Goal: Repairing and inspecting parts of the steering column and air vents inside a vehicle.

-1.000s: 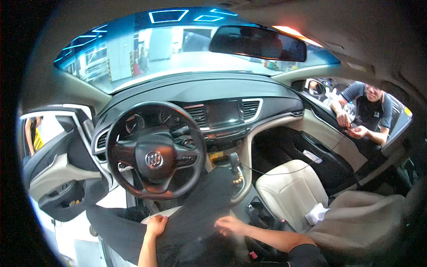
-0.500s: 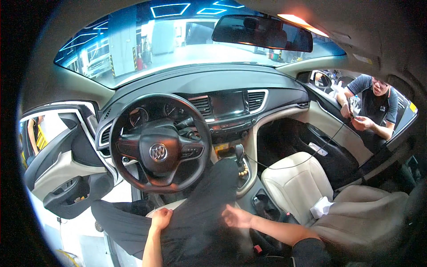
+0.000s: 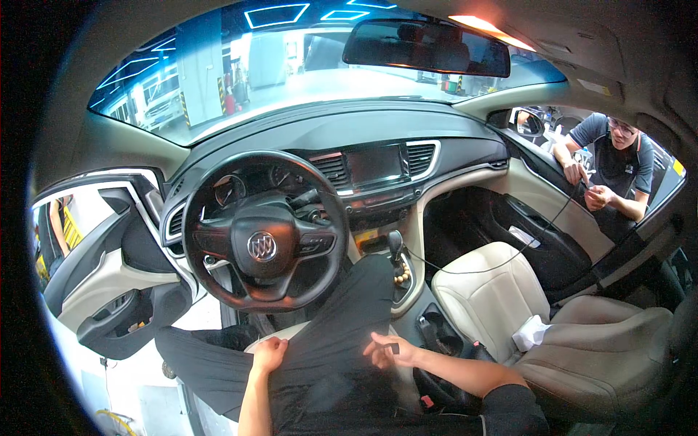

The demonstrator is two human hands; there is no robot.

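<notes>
My left hand point(image 3: 270, 354) rests on my thigh in dark trousers point(image 3: 320, 349), its fingers curled in; whatever they might hold is hidden. Beside the other thigh, near the centre console point(image 3: 429, 316), hangs my right hand point(image 3: 385, 352), its fingers loosely bent and apart. A small dark patch shows on it, and I cannot tell what that is. Neither hand touches the steering wheel point(image 3: 196, 232) ahead. To its right stands the gear lever point(image 3: 395, 243), with a string of pale beads point(image 3: 401, 274) beside it.
Across the front passenger seat point(image 3: 487, 283) a thin dark cable point(image 3: 502, 270) runs to a co-worker point(image 3: 618, 163) at the right window, whose hands are on it. White tissue point(image 3: 531, 333) lies on that seat. At left, the driver's door point(image 3: 109, 283) stands wide open.
My view has shifted slightly. My right hand has turned a little, and the dark patch now shows on it. My left hand stays on the thigh. The co-worker's hands have moved a little.
</notes>
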